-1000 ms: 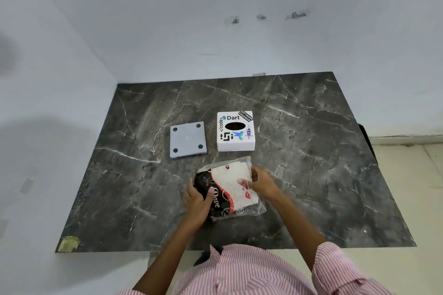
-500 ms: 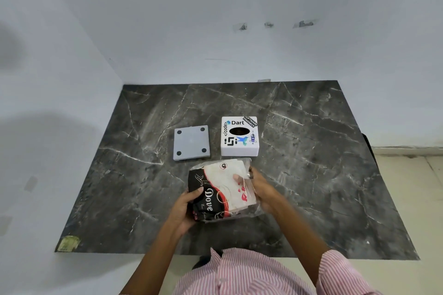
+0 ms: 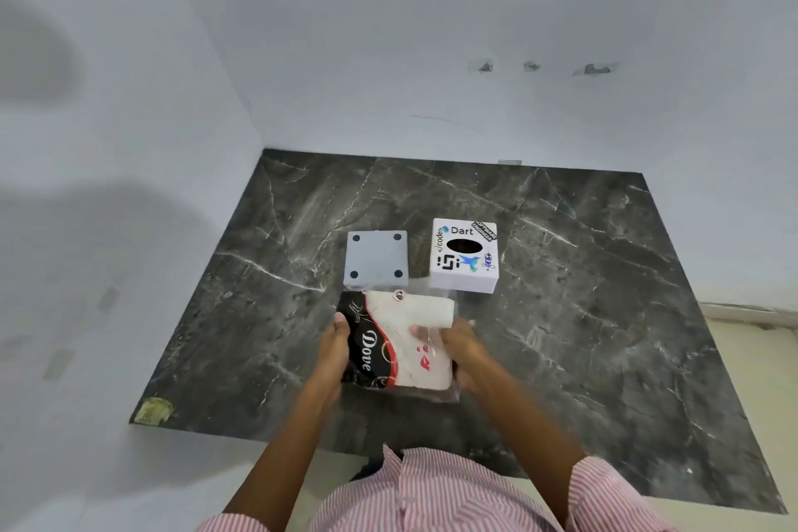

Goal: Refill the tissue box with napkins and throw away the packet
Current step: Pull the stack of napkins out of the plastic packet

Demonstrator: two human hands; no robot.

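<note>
A clear plastic napkin packet (image 3: 388, 343) with a black, red and white "Dove" print is held just above the dark marble table (image 3: 604, 315), with a stack of white napkins inside it. My left hand (image 3: 334, 348) grips its black left edge. My right hand (image 3: 457, 348) holds its right side, fingers on the plastic over the napkins. Behind the packet stands the white tissue box (image 3: 465, 255), covered in stickers, its oval slot facing up. The box's grey base plate (image 3: 376, 258), with four black feet, lies flat to the left of the box.
White walls close the table in at the back and left. A yellowish patch (image 3: 152, 410) marks the table's front left corner. Pale floor (image 3: 760, 380) shows to the right of the table. My striped shirt fills the bottom edge.
Both hands have lifted the packet and turned it more upright and square to me. The camera view has tilted, so the table sits lower in the frame.
</note>
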